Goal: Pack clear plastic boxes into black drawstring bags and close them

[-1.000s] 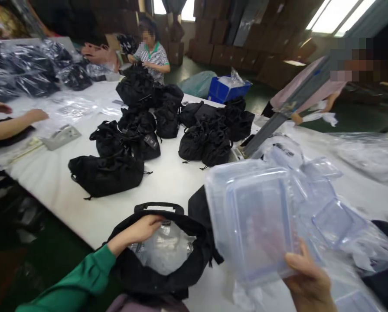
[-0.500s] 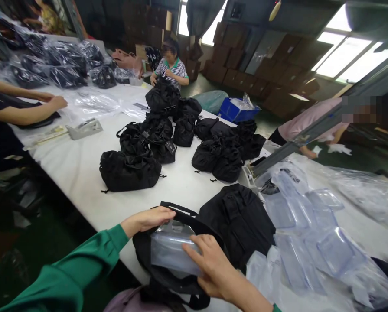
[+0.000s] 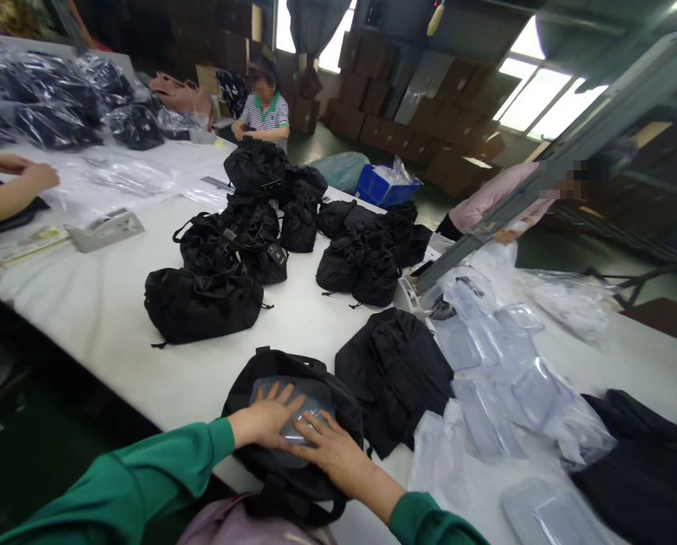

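Plastic piece (image 3: 315,392), clear, sits in the mouth of an open black bag (image 3: 347,405) at the near edge of the white surface (image 3: 111,310). We observe the left hand (image 3: 270,418) and right hand (image 3: 335,453) resting on it, fingers spread, side by side. Just right of the bag we record a flattened black bag (image 3: 395,378), then loose clear plastic pieces (image 3: 489,424). Farther back, we note bunched black bags (image 3: 202,303).

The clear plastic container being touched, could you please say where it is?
Low in the head view, just left of centre, the container lies inside the open black bag, under the left hand and right hand.
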{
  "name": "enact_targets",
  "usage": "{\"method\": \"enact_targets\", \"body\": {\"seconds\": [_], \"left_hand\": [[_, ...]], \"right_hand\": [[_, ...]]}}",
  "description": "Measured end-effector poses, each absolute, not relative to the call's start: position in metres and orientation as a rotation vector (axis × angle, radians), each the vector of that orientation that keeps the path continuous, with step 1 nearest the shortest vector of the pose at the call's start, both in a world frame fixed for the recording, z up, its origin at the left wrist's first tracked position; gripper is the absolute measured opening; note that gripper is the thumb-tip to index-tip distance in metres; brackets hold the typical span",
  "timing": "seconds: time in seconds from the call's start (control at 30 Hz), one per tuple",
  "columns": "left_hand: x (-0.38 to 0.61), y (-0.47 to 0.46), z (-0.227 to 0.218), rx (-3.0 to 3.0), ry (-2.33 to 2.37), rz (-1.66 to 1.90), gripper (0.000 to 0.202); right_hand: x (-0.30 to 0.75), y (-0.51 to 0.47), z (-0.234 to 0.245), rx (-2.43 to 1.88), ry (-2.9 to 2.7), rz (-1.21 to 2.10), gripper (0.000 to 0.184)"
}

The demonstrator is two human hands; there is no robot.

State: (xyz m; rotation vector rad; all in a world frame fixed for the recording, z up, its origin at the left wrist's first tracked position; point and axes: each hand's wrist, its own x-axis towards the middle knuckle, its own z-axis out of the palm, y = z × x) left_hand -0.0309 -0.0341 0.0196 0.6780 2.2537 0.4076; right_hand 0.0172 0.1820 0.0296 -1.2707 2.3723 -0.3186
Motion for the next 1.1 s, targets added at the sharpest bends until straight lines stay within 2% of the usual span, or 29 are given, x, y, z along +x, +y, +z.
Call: {"method": "enact_targets", "body": {"seconds": [0.1, 0.17, 0.23, 0.27, 0.33, 0.37, 0.43, 0.5, 0.67, 0.87, 1.0, 1.03, 1.1], "left_hand": [[-0.030, -0.022, 0.013, 0.836, 2.325, 0.326, 0.115], [-0.032, -0.014, 0.009, 0.907, 2.347, 0.318, 0.120], [-0.034, -0.006, 0.004, 0.943, 2.362, 0.306, 0.121], [-0.033, -0.003, 0.001, 0.955, 2.370, 0.304, 0.121], [-0.032, 0.003, -0.006, 0.978, 2.392, 0.294, 0.122], [-0.030, 0.005, -0.010, 0.982, 2.402, 0.276, 0.123], [-0.024, 0.010, -0.019, 0.991, 2.418, 0.211, 0.125], [-0.017, 0.015, -0.028, 0.996, 2.423, 0.089, 0.126], [-0.001, 0.028, -0.052, 1.000, 2.430, -0.051, 0.127], [-0.009, 0.037, -0.064, 1.058, 2.507, 0.135, 0.112], [-0.022, 0.033, -0.036, 1.011, 2.464, 0.314, 0.110], [-0.023, 0.028, -0.023, 0.998, 2.444, 0.415, 0.104], [-0.022, 0.013, 0.007, 0.968, 2.419, 0.608, 0.079]], "right_hand": [[0.027, 0.184, 0.033, -1.150, 2.458, -0.523, 0.049], [0.042, 0.190, 0.035, -0.917, 2.784, -0.730, 0.046], [0.060, 0.198, 0.033, -0.372, 3.158, -0.924, 0.048], [0.069, 0.201, 0.030, -0.054, 3.220, -1.019, 0.056], [0.082, 0.204, 0.023, 0.385, 3.013, -1.258, 0.064], [0.085, 0.201, 0.020, 0.478, 2.832, -1.377, 0.055], [0.086, 0.192, 0.022, 0.537, 2.529, -1.563, 0.031], [0.084, 0.180, 0.034, 0.548, 2.401, -1.679, 0.024], [0.090, 0.171, 0.069, 0.562, 2.286, -1.793, 0.025], [0.097, 0.187, 0.055, 0.705, 2.261, -1.869, 0.036], [0.095, 0.196, 0.044, 0.719, 2.283, -1.867, 0.037], [0.097, 0.199, 0.042, 0.718, 2.291, -1.863, 0.038], [0.101, 0.205, 0.039, 0.716, 2.299, -1.833, 0.042]]}}
